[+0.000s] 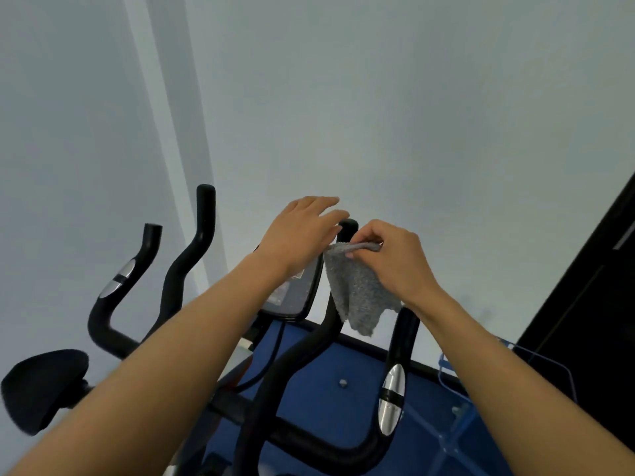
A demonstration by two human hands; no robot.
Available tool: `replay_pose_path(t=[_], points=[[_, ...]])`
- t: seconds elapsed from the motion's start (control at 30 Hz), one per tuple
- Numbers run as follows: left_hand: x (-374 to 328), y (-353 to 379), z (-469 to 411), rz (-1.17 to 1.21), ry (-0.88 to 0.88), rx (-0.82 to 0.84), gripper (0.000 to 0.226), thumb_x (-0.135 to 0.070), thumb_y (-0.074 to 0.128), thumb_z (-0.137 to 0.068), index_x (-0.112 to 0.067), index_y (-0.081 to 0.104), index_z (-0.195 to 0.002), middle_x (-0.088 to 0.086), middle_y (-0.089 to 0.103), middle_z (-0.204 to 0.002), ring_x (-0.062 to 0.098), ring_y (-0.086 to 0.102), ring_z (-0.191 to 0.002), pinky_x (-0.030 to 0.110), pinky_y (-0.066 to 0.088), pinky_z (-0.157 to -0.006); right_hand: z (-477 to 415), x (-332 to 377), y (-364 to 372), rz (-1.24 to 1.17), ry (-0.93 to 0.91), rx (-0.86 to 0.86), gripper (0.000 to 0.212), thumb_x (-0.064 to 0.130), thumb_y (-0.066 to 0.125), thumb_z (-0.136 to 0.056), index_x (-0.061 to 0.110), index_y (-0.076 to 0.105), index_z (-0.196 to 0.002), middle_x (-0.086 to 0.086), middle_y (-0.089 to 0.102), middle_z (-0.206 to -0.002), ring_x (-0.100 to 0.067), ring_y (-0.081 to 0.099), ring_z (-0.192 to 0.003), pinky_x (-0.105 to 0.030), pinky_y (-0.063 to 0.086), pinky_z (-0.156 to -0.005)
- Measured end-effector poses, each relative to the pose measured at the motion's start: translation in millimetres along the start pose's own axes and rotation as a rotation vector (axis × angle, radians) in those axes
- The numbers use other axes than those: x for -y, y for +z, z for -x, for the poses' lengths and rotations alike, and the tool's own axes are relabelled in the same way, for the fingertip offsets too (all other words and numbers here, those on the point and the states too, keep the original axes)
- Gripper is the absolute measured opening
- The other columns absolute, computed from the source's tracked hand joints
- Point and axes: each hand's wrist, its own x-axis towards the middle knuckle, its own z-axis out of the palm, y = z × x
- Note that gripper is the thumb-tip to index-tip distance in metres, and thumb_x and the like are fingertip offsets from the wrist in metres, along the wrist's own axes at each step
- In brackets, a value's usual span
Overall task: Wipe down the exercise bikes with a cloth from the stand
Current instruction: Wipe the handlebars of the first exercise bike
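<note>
Fingers [364, 240] of the right hand [395, 259] are pinched together on the top edge of a grey cloth [360, 290], just right of the middle of the frame. The cloth hangs down loose from that pinch, and its ragged bottom corner points at the blue floor [343, 359]. It hangs in front of a black bar [347, 230] that sticks up between the two hands.

The left hand [302, 231] is just left of the cloth, with its fingers spread a little and holding nothing. Its fingertips reach the rounded top of the black bar, but I cannot tell if they touch it. Under this hand sits the bike's dark screen [295, 297], tilted back.

A second handlebar [395, 383] with a shiny silver patch curves along the lower right of the frame. Both bare arms come up from the bottom edge and cross over the bike [309, 444].

At the left of the frame there are more black handlebars [144, 266] with a silver patch, and a black seat [41, 386] at the lower left. These seem to belong to another bike.

A pale wall [378, 97] fills the whole top of the frame. A dark panel [601, 286] stands at the right edge, and some blue wire [481, 379] shows just below it.
</note>
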Motion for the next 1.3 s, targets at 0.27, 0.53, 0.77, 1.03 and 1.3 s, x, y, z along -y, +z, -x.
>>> replay_pose_path(t=[0.27,0.53,0.77,1.03,1.3], points=[[1,2,-6,0.033,0.047,-0.049,0.020,-0.018,0.061,-0.087,-0.011,0.069,-0.104,0.014,0.064,-0.115,0.034,0.059,-0.103,0.042,0.046,-0.085,-16,-33,20,0.033,0.055,-0.103,0.025,0.026,0.074,-0.075,0.014,0.057,-0.089,-0.001,0.058,-0.093,-0.018,0.055,-0.089,-0.025,0.042,-0.075],[-4,14,-8,0.331,-0.158,-0.033,0.020,-0.025,0.062,-0.088,-0.014,0.062,-0.104,0.003,0.066,-0.102,0.020,0.054,-0.096,0.034,0.045,-0.081,0,-33,27,0.459,0.362,-0.111,0.056,0.066,0.048,-0.080,0.011,0.055,-0.074,0.000,0.055,-0.064,-0.019,0.053,-0.059,-0.030,0.038,-0.052],[4,19,-2,0.392,-0.059,-0.005,0.031,-0.019,0.061,-0.087,-0.019,0.059,-0.119,0.000,0.061,-0.116,0.018,0.053,-0.105,0.029,0.043,-0.086,22,-12,78,-0.279,0.311,-0.454,0.037,0.016,0.055,-0.091,0.016,0.049,-0.127,0.010,0.057,-0.108,-0.004,0.056,-0.102,-0.002,0.042,-0.079],[8,24,-1,0.478,-0.034,-0.046,0.028,-0.015,0.057,-0.090,-0.016,0.061,-0.118,0.000,0.062,-0.118,0.018,0.054,-0.107,0.033,0.045,-0.089,14,-11,105,-0.125,0.312,-0.609,0.038,0.023,0.053,-0.092,0.016,0.052,-0.129,-0.004,0.055,-0.132,-0.015,0.051,-0.120,-0.034,0.045,-0.100],[18,16,-20,0.458,0.016,-0.009,0.019,-0.021,0.062,-0.088,-0.014,0.069,-0.104,0.003,0.069,-0.103,0.023,0.056,-0.098,0.043,0.046,-0.082,10,-19,97,0.127,0.212,-0.559,0.043,0.018,0.057,-0.090,0.009,0.048,-0.132,-0.009,0.063,-0.121,-0.021,0.060,-0.108,-0.022,0.044,-0.090]])
